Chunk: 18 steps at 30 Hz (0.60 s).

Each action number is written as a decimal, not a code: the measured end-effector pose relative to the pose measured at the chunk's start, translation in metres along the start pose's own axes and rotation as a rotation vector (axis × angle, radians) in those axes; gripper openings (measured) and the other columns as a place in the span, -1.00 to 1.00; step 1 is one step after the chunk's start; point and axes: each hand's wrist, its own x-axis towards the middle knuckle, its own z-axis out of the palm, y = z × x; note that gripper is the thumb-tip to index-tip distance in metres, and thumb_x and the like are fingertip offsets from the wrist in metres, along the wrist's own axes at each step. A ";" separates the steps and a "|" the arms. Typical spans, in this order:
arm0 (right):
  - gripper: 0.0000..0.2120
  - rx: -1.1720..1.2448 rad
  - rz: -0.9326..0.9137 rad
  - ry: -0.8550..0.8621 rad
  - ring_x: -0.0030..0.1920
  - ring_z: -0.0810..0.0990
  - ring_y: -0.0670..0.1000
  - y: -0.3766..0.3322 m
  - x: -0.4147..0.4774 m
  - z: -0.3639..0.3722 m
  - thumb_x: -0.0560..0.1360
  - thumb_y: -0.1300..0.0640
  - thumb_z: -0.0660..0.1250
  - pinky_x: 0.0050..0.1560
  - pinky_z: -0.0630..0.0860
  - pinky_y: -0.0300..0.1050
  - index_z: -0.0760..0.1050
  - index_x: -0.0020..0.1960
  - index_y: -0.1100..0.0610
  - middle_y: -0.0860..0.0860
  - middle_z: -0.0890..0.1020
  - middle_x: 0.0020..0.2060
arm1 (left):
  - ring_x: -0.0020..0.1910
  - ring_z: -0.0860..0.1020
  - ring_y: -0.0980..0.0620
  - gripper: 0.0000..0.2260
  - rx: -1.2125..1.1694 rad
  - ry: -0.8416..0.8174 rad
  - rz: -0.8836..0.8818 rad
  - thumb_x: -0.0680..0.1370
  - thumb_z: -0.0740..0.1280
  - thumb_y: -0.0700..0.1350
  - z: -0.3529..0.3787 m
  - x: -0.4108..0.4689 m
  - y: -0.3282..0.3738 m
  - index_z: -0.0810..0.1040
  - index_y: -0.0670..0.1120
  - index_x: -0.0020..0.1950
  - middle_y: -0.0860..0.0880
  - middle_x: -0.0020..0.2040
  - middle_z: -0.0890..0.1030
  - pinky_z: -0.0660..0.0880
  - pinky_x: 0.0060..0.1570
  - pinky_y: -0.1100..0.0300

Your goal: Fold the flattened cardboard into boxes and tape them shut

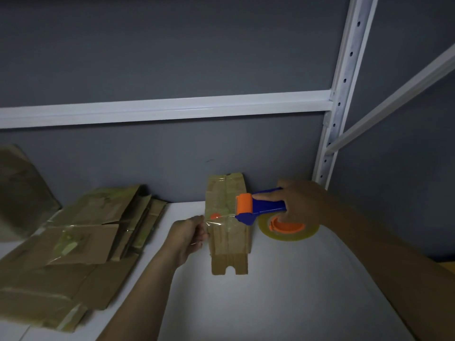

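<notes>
The dim grey wall (172, 57) fills the upper half of the view, and its left part is too dark to show detail. Across it runs a white rack beam (172, 109), which joins a perforated white upright (344, 82) whose top is cut off by the frame. Below is a white work surface (283, 303); its near and right edges fall outside the view.

On the left of the surface lies a pile of flattened cardboard (73, 254), several overlapping sheets with patches of old tape. How many there are cannot be told, and the lowest run off the frame's left edge. Behind it a dim cardboard sheet (19, 193) leans at the far left, partly cut off.

The folded cardboard box (230, 244) stands near the middle of the surface, close to the back wall. A notched flap lies flat toward the viewer. Its inside is hidden.

The right hand (302, 203) is wrapped round the blue handle of the tape dispenser (261, 205), whose orange roller sits at the box's right upper edge. The clear tape roll (288, 233) on its orange hub is partly hidden under that hand. The left hand (189, 236) pinches the end of a clear tape strip (221, 219) at the box's left side. The strip stretches across the box to the dispenser and is hard to make out.
</notes>
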 end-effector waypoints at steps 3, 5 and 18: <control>-0.28 -0.010 -0.010 -0.015 0.17 0.45 -0.01 0.000 0.001 0.003 0.48 -0.21 0.30 -0.10 0.33 -0.27 0.00 0.52 -0.24 -0.03 0.42 0.19 | -0.34 0.53 0.01 -0.70 0.095 -0.006 0.009 0.63 0.24 0.01 0.001 0.000 0.003 0.55 -0.18 -0.15 -0.13 -0.32 0.55 0.48 -0.33 0.19; -0.28 0.000 -0.019 -0.028 0.19 0.44 -0.01 0.000 0.001 0.004 0.49 -0.21 0.30 -0.10 0.34 -0.28 0.00 0.53 -0.22 -0.03 0.41 0.21 | -0.32 0.58 -0.01 -0.59 0.247 0.010 0.014 0.62 0.21 0.12 -0.003 -0.001 0.006 0.57 -0.22 -0.07 -0.13 -0.30 0.61 0.51 -0.34 0.20; -0.29 -0.002 -0.013 -0.036 0.10 0.44 -0.02 -0.015 0.013 0.004 0.48 -0.23 0.30 -0.08 0.31 -0.26 0.00 0.51 -0.28 -0.01 0.42 0.16 | 0.21 0.46 0.37 -0.24 0.298 -0.292 0.618 0.54 0.32 0.05 0.011 -0.014 -0.025 -0.12 0.09 0.55 0.20 0.35 0.42 0.46 0.01 0.43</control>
